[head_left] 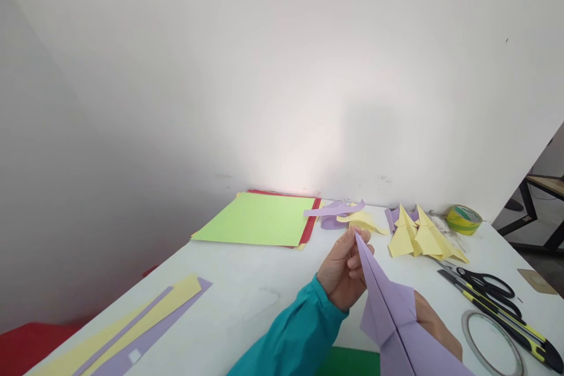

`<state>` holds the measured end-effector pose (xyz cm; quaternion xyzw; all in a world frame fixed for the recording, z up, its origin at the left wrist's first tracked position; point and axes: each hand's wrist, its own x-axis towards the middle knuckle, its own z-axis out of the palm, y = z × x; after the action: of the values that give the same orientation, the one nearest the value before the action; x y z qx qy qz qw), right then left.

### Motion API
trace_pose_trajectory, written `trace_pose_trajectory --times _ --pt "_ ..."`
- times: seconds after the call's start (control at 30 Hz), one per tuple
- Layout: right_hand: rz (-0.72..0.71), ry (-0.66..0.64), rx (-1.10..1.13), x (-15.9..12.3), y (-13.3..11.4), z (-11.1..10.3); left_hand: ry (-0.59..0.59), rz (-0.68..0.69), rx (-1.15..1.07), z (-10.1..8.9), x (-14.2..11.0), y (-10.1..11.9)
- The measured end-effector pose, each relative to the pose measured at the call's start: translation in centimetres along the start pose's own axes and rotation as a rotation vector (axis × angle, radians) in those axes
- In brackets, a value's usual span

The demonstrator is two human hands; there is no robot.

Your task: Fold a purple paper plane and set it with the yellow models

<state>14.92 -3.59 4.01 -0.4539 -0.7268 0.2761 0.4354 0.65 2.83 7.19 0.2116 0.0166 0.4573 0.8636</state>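
Observation:
A folded purple paper piece, pointed at its far end and creased down its middle, is held up over the white table. My left hand, in a teal sleeve, pinches its narrow tip between thumb and fingers. Behind its right edge, my right hand grips the wider part from below; most of its fingers are hidden by the paper. Folded yellow paper pieces of a similar pointed shape stand near the wall, with purple ones partly hidden behind them.
Coloured sheets with light green paper on top lie at the back. Paper scraps sit beside them; yellow and purple strips are at left. Right are tape, scissors, a utility knife and a clear tape roll.

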Motion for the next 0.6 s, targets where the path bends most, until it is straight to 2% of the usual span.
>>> trace_pose_trajectory --times 0.1,0.27,0.37,0.5,0.53,0.6 --pt "0.068 0.036 0.126 -0.4 0.4 0.2 0.030 0.008 0.028 0.0 0.0 -0.2" --pt "0.120 0.103 0.104 -1.5 3.7 0.3 0.098 0.120 0.129 -0.1 0.0 -0.5" --pt "0.016 0.042 0.000 -0.8 4.4 -0.1 0.154 0.129 0.162 0.0 0.0 -0.5" --pt "-0.158 -0.120 -0.029 0.8 3.3 -0.4 0.199 0.093 0.167 0.3 0.1 -0.6" --pt "-0.174 -0.029 -0.022 1.0 3.1 -0.4 0.196 0.091 0.161 0.3 0.1 -0.6" --pt "-0.209 -0.004 -0.034 1.2 3.0 -0.2 0.188 0.095 0.146 0.4 0.2 -0.6"
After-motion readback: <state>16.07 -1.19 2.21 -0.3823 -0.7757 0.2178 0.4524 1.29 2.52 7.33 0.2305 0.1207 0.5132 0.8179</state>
